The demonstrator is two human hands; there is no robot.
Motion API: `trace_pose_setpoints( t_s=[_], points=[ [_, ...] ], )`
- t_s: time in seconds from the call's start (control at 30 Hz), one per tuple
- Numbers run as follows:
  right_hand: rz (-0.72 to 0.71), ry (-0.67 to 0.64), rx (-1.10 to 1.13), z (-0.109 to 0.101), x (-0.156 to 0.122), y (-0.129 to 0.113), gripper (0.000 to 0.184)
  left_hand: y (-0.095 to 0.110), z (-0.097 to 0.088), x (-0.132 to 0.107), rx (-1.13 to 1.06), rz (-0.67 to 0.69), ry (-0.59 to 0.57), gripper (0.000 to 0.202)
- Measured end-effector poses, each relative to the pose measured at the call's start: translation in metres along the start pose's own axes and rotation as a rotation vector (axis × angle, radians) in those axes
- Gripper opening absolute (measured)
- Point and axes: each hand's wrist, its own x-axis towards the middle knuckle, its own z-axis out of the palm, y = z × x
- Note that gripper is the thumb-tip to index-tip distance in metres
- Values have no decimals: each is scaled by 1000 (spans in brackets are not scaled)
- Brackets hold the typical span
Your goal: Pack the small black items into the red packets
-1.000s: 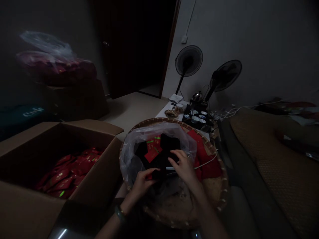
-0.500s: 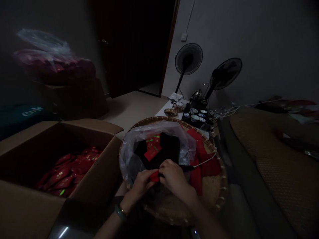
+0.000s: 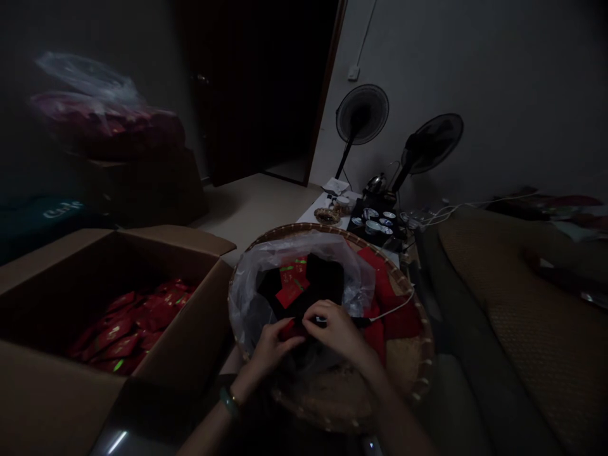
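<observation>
My left hand (image 3: 275, 345) is closed on a small red piece (image 3: 287, 327), probably fabric, mostly hidden by the fingers. Close beside it, my right hand (image 3: 335, 329) has thumb and forefinger pinched near the red piece. A black pen-like tool (image 3: 360, 322) with a white cord (image 3: 394, 309) runs out from that hand to the right. Just beyond the hands, red printed pieces with green marks (image 3: 292, 282) lie on black cloth (image 3: 325, 278) inside a clear plastic bag (image 3: 247, 285). The bag sits in a round woven tray (image 3: 339, 399). What the fingertips touch is too dark to make out.
At left stands an open cardboard box (image 3: 57, 392) holding several red items (image 3: 137, 323). Folded red cloth (image 3: 396, 310) lies at the tray's right side. Beyond are a low table with small cups (image 3: 373, 226) and two fans (image 3: 362, 114). A woven-mat seat (image 3: 503, 310) stands right.
The red piece shows less between my hands and sits slightly higher and further left. My right thumb and forefinger have parted a little from my left hand. The view shifts slightly.
</observation>
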Motion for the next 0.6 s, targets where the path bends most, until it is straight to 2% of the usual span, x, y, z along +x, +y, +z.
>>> trace_pose_setpoints(
  t_s=[0.23,0.4,0.53,0.6],
  points=[
    [-5,41,99,7,-2,0,11,-6,2,0,34,17,11,29],
    [56,196,251,6,1,10,13,-1,-1,1,-15,19,-37,29],
    [65,372,160,-1,1,15,16,-1,-4,-1,-43,49,21,31],
    [-26,334,88,-4,-3,11,14,-2,-5,-2,-52,70,58,32]
  ],
)
